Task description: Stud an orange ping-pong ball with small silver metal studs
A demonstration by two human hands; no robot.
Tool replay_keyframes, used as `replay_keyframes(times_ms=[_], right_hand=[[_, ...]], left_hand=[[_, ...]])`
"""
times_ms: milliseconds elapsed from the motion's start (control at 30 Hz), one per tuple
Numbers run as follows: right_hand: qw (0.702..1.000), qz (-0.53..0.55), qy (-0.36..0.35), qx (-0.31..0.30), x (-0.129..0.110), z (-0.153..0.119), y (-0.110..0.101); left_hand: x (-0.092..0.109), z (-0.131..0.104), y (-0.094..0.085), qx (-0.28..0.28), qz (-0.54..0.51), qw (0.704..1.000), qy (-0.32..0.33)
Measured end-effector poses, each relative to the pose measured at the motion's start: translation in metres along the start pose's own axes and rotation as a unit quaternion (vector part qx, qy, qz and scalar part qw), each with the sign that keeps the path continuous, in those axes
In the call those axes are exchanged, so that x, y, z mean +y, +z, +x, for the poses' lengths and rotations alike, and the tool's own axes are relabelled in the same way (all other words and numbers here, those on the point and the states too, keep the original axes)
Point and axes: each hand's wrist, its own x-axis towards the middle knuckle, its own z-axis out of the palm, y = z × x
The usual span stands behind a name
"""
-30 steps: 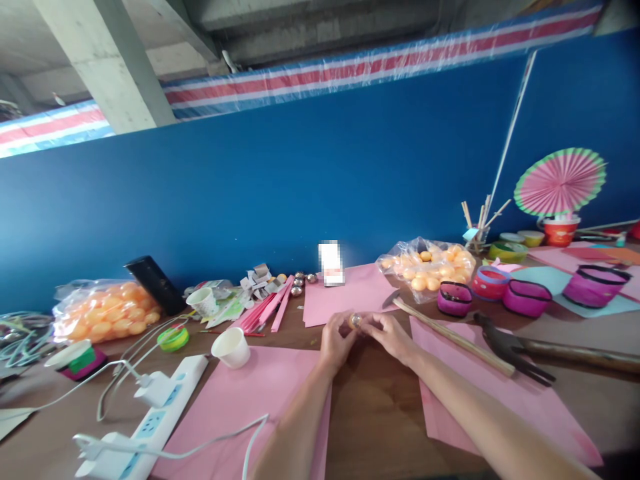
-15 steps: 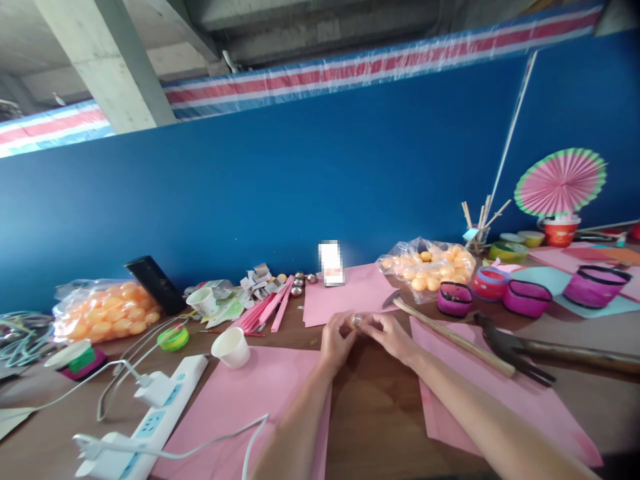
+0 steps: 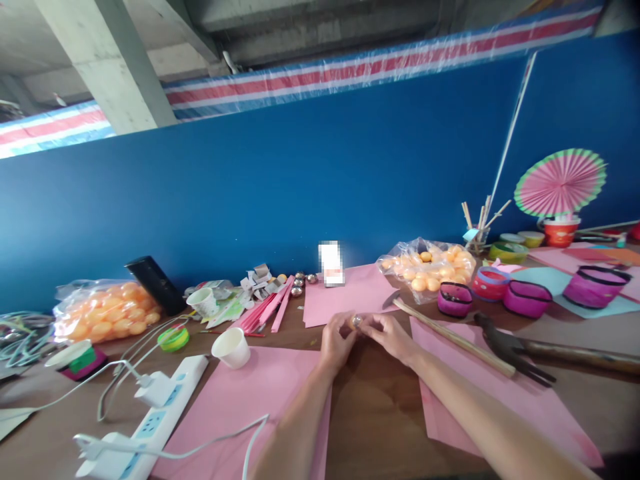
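Note:
Between the fingertips of both hands is a small shiny silver ball with an orange-tan tint on its left side. My left hand pinches it from the left, and my right hand grips it from the right with thumb and fingertips. Both are closed over bare brown tabletop. Several similar silver balls lie farther back, beside some pink paper strips. Beyond the fingers is a pink sheet.
At right, a wooden-handled tool and a claw hammer lie across pink paper. Bags of orange balls stand left and right. Nearer left are a white paper cup and a power strip with cables.

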Motion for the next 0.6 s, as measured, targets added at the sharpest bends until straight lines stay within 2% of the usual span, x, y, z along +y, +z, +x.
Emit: replay_keyframes(times_ms=[600], right_hand=[[1.0, 0.024, 0.016, 0.008, 0.0042, 0.0008, 0.0011]], left_hand=[[-0.0003, -0.0003, 0.0003, 0.001, 0.014, 1.0, 0.014]])
